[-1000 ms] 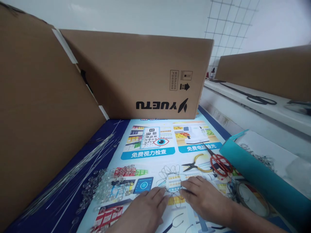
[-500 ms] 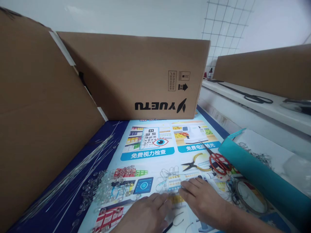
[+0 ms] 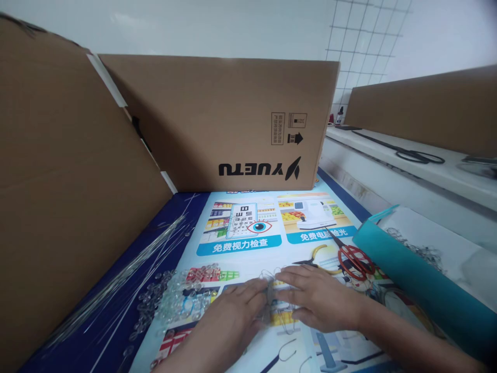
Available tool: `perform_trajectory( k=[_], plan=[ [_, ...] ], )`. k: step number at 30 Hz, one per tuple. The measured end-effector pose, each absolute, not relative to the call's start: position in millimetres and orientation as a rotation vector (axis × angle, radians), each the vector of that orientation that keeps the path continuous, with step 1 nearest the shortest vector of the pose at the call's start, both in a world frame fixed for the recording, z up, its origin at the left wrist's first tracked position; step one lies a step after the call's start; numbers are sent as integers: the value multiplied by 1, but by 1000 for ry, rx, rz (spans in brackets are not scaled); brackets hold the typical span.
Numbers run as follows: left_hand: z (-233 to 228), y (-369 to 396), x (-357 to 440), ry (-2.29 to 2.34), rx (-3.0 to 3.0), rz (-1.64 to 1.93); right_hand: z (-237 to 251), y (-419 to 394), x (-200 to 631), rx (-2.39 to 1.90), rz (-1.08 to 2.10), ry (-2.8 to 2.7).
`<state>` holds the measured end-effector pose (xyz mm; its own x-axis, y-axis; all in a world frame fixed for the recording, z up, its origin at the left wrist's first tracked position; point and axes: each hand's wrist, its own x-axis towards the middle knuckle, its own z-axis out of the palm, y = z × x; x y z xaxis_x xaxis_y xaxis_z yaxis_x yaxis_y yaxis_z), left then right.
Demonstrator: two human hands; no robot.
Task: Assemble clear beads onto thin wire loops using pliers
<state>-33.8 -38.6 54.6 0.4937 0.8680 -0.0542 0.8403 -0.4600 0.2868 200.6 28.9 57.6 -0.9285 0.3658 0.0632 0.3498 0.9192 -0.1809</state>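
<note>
My left hand (image 3: 240, 313) lies low over the printed sheet, its fingers stretched toward the right and their tips by a small group of bent wire loops (image 3: 267, 273). Facing it from the right, my right hand (image 3: 316, 298) has its fingers spread, the tips at the same loops. Between the two hands the wire is blurred and partly covered. Clear round beads (image 3: 182, 298) lie in a loose heap left of my left hand. Pliers with yellow handles (image 3: 320, 256) are partly behind my right hand, beside red-handled scissors (image 3: 355, 259).
Long thin wires (image 3: 128, 274) lie on the blue cloth at left. A teal box (image 3: 419, 274) with wire pieces stands at right, near a partly hidden coil (image 3: 407, 305). Cardboard panels (image 3: 225, 119) rise at the back and left. Black scissors (image 3: 407, 150) rest on a white ledge.
Both hands have moved forward over the wire loops and now cover most of them. My right hand also covers part of the pliers. The view has shifted slightly.
</note>
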Motion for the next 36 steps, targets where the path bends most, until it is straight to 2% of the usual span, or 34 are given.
perform_trajectory(
  k=[6,16,27,36],
  plan=[
    [50,-38,-33,1432,2452,17,39,30,198,-572,213,-3002],
    [45,-41,-23,1560,2516,-99,15,6,182,-849,29,-2868],
    [45,-38,-21,1635,2564,-103,19,10,183,-858,159,-2859],
    [31,-47,-12,1696,2612,-219,13,2,180,-877,17,-2886]
  ],
)
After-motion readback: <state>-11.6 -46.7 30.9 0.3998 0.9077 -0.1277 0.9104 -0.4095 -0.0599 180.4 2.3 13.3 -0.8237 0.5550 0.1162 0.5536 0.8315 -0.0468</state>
